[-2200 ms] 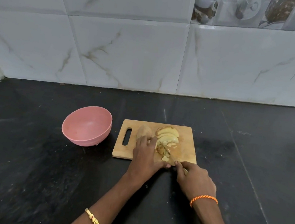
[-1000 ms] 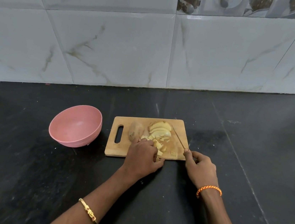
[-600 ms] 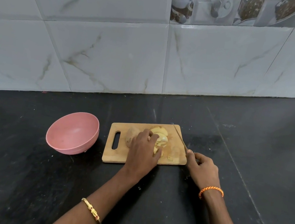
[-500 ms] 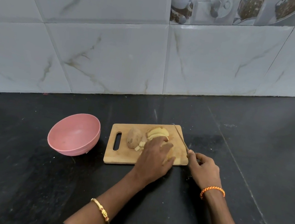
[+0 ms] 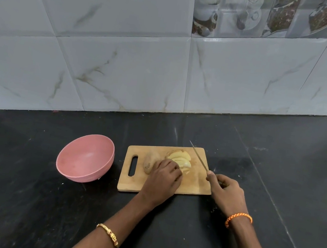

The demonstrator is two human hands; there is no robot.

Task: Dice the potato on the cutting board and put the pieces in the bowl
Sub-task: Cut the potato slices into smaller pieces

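A wooden cutting board (image 5: 194, 186) lies on the black counter. On it sit a brown uncut potato half (image 5: 149, 161) at the left and a fan of pale potato slices (image 5: 181, 158) at the back. My left hand (image 5: 164, 178) is between them, knuckles up, fingers curled down around small cut potato pieces that it hides. My right hand (image 5: 225, 191) grips the handle of a knife (image 5: 199, 159) at the board's right edge, with the blade pointing away and to the left, lifted off the slices. The pink bowl (image 5: 82, 173) stands left of the board with nothing visible inside.
A black stone counter (image 5: 275, 178) spreads around the board and bowl. A white marbled tile wall (image 5: 144, 70) rises close behind them. Bracelets circle both of my wrists.
My right hand stopped cutting and drew the knife back to the board's right edge. My left hand swept over the cut pieces, then shifted left toward the uncut half, covering them.
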